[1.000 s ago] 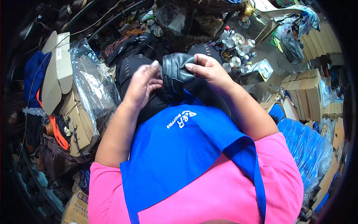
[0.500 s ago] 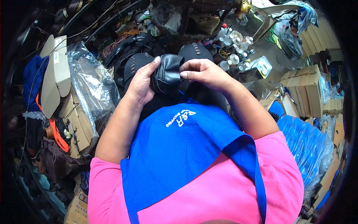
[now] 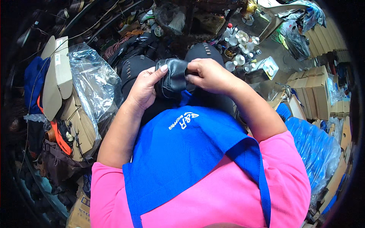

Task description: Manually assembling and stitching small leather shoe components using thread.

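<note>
A black leather piece (image 3: 175, 78), stitched along its edge and curved like part of a shoe upper, is held between my hands above my knees. My left hand (image 3: 146, 84) grips its left side, the thumb lying on top and the other fingers hidden behind it. At its right edge my right hand (image 3: 208, 76) pinches the leather between thumb and curled fingers. Below the piece spreads the blue apron (image 3: 175, 152) over my lap. My knees (image 3: 133, 74) are in dark trousers with light lacing.
Several white-topped bottles (image 3: 239, 53) stand on the floor at the far right. Clear plastic sheeting (image 3: 93, 76) and cardboard (image 3: 78, 125) lie to my left. Stacked cardboard boxes (image 3: 311, 93) and a plastic-wrapped blue bundle (image 3: 311, 148) are on my right. Dark clutter fills the far left.
My right fingers have closed in on the leather's right edge, and the piece has tilted slightly and shifted a little. My left thumb has slid further over its top.
</note>
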### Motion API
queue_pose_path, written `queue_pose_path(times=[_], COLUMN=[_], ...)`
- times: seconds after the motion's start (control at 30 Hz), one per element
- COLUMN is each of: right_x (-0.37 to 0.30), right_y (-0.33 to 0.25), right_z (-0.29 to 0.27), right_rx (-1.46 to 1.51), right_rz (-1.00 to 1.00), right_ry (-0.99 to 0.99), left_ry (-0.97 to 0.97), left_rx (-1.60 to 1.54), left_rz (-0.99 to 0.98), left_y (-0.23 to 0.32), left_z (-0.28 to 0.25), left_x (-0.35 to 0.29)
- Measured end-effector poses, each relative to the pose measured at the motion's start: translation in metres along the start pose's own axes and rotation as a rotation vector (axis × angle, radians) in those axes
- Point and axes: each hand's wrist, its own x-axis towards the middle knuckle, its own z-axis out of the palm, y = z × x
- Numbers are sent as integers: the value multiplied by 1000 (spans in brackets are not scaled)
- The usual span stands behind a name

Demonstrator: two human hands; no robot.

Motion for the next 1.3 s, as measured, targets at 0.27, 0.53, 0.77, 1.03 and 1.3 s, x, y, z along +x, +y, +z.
queue_pose_path(times=[0.27, 0.53, 0.77, 1.03, 1.3], right_x=[-7, -19, -29, -22, -8], right_y=[5, 20, 26, 14, 10], right_z=[-1, 6, 11, 21, 39], right_rx=[-208, 49, 34, 1104, 730], right_rz=[-181, 52, 137, 413, 196], right_ry=[69, 104, 164, 44, 181], left_ry=[26, -58, -77, -74, -92], left_rx=[-108, -99, -135, -153, -190], left_rz=[27, -8, -22, -18, -1], left_y=[-26, -23, -23, -23, -21], left_z=[-2, 2, 2, -1, -5], left_x=[-9, -2, -2, -5, -13])
